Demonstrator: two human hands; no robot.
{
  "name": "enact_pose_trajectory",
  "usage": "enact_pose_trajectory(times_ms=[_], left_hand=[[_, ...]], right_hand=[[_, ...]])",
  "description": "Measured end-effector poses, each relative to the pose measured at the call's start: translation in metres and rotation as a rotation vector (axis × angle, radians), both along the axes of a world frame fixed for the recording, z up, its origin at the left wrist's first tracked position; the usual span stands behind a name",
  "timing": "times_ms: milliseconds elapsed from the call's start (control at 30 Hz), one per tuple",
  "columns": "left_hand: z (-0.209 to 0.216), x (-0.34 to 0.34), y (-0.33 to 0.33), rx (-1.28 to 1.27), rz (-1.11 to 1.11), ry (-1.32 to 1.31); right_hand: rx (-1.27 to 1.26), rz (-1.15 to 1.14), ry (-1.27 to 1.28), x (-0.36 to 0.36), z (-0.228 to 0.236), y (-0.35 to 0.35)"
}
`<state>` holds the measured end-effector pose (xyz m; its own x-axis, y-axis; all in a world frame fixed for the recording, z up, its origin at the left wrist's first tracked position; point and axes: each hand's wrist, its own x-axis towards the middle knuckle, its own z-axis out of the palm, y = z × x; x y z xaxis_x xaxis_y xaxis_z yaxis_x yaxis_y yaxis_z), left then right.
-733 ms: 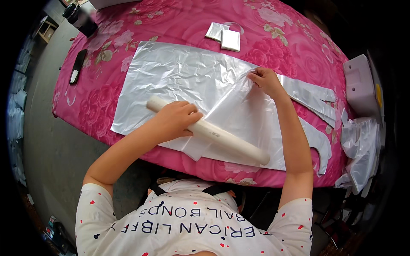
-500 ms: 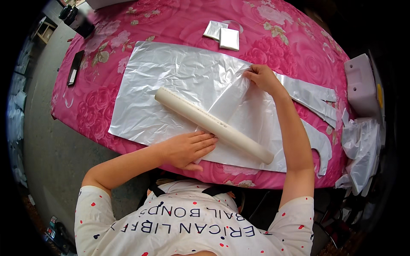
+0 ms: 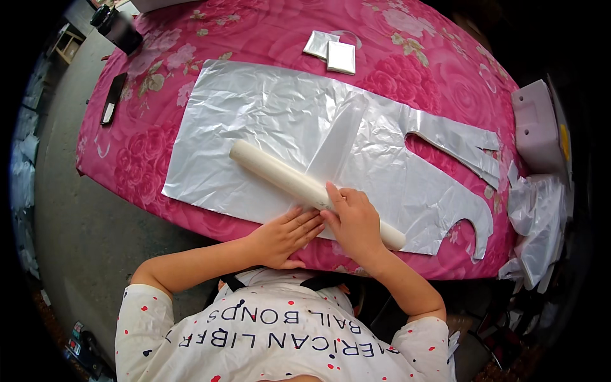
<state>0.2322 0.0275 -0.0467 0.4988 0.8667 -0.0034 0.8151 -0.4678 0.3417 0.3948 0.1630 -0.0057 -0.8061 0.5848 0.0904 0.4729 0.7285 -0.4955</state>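
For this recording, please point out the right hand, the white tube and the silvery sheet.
Right hand (image 3: pixel 356 221): head view, on the back of the hand.
White tube (image 3: pixel 279 174): head view, on its length left of that hand.
Silvery sheet (image 3: pixel 286 121): head view, on its crinkled surface.

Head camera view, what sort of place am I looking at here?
Probably a small, makeshift workroom: a silvery plastic sheet and a white tube lie on a table with a pink floral tablecloth, and loose clear plastic is bunched at the right.
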Motion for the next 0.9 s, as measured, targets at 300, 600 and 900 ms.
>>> enact_pose_trajectory(times_ms=[300, 600, 900], left_hand=[[0.01, -0.012, 0.007, -0.03, -0.092, -0.13], [-0.001, 0.006, -0.002, 0.013, -0.055, -0.013], [-0.001, 0.014, -0.009, -0.006, -0.056, -0.055]], right_hand=[[0.3, -0.564, -0.019, 0.08, -0.009, 0.097], [0.154, 0.069, 0.131, 0.021, -0.002, 0.009], [0.371, -0.032, 0.198, -0.049, -0.025, 0.12]])
